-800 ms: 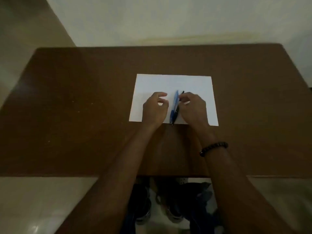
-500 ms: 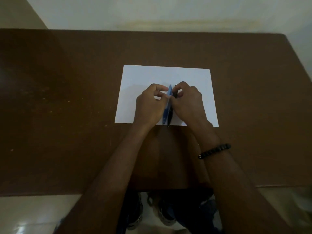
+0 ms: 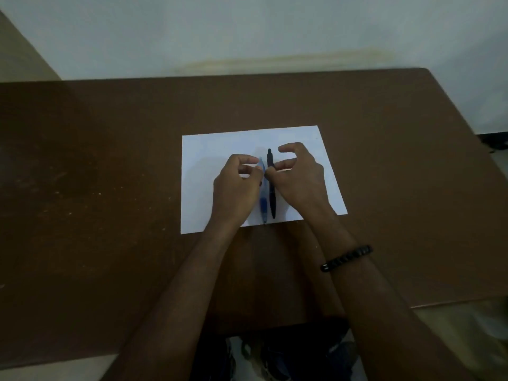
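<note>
The step in hand looks like setting 2 pens side by side on the sheet of paper (image 3: pixel 206 160): the blue pen (image 3: pixel 263 206) and the black pen (image 3: pixel 272 200) lie parallel and almost touching in the gap between the 2 hands, tips toward the wrists. The left hand (image 3: pixel 236 193) is curled, thumb and forefinger pinching the blue pen near its far end. The right hand (image 3: pixel 298 182), with a bead bracelet (image 3: pixel 346 257) behind it on the wrist, pinches the black pen at the same height, its other fingers arched and free above. Next probably calls for a light release without nudging either pen askew
</note>
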